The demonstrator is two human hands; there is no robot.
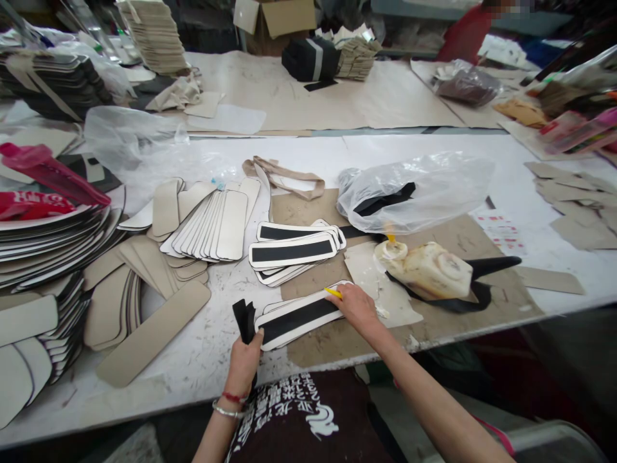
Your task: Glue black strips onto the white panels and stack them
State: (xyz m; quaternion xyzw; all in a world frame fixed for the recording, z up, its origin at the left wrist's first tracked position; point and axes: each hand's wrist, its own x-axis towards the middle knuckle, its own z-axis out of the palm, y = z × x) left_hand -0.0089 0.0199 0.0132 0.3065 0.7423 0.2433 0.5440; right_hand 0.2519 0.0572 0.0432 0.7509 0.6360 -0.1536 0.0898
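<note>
Light, bendy-looking panel [299, 319]: left hand [245, 361] pinching its left end, likely safest hold, clutching black strips [243, 319]; right hand [359, 307] gripping yellow stick [333, 293].

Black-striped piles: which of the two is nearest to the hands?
The near pile: the left hand at one end, the right hand at the other. The far pile lies beyond, no hand on it.
</note>
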